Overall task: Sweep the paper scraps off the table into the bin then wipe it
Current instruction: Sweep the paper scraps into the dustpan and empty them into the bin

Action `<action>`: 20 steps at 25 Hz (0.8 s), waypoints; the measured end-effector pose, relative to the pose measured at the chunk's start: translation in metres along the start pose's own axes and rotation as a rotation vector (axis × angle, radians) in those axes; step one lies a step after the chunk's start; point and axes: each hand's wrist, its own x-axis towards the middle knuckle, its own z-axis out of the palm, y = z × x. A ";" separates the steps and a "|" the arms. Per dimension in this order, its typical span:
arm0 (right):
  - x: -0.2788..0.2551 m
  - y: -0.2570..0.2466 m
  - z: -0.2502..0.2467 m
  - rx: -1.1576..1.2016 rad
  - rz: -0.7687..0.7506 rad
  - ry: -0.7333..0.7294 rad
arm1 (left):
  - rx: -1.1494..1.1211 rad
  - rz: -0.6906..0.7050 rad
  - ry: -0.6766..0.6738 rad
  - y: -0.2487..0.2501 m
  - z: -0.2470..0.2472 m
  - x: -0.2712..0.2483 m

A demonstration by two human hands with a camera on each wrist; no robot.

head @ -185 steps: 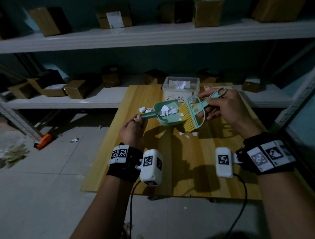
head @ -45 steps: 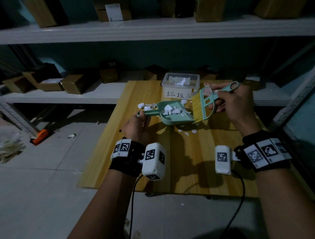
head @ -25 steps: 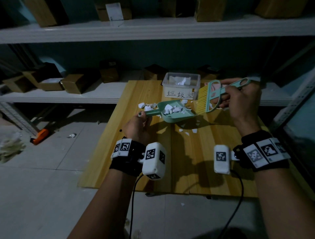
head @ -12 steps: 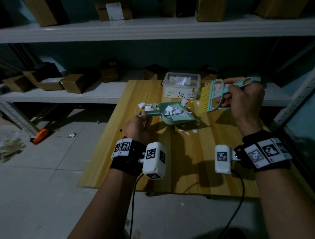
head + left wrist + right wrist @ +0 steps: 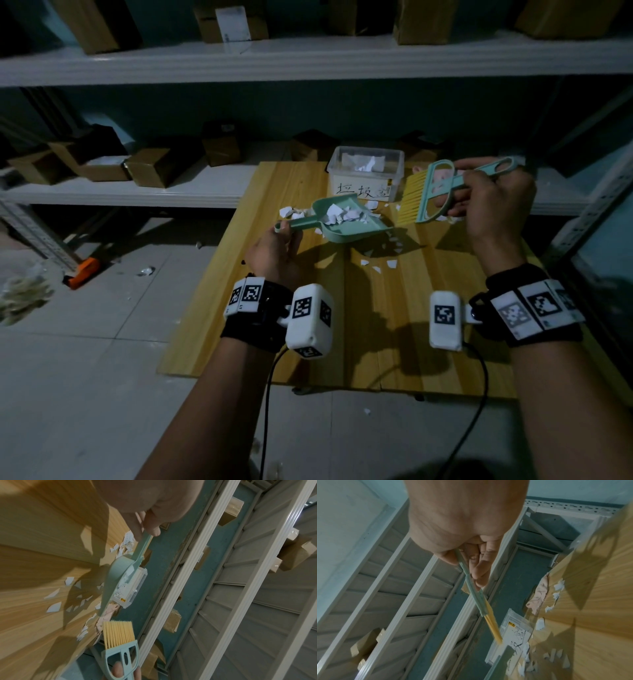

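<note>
A: Sweeping only half done? Left grip curled round the dustpan handle, pan loaded, raised just near of the bin.

B: Right grip wrapped on the brush, lifted off the bench. Paper scraps scattered mid-bench. Emptying, more sweeping, wiping all left.

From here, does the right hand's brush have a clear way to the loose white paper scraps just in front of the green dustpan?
Probably yes: the right hand holds the yellow-bristled brush raised beside the green dustpan, and nothing lies between it and the white paper scraps.
</note>
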 end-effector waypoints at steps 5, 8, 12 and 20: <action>0.006 0.002 -0.004 0.068 0.094 0.066 | -0.049 -0.011 -0.105 0.004 0.009 0.003; 0.005 -0.001 -0.008 0.040 0.100 0.069 | 0.052 0.057 -0.133 0.008 0.032 0.005; 0.003 -0.002 -0.011 0.003 0.124 0.021 | 0.206 0.220 -0.207 0.019 0.076 0.009; 0.009 0.001 -0.030 0.007 0.114 0.002 | 0.196 0.536 -0.100 0.024 0.154 0.008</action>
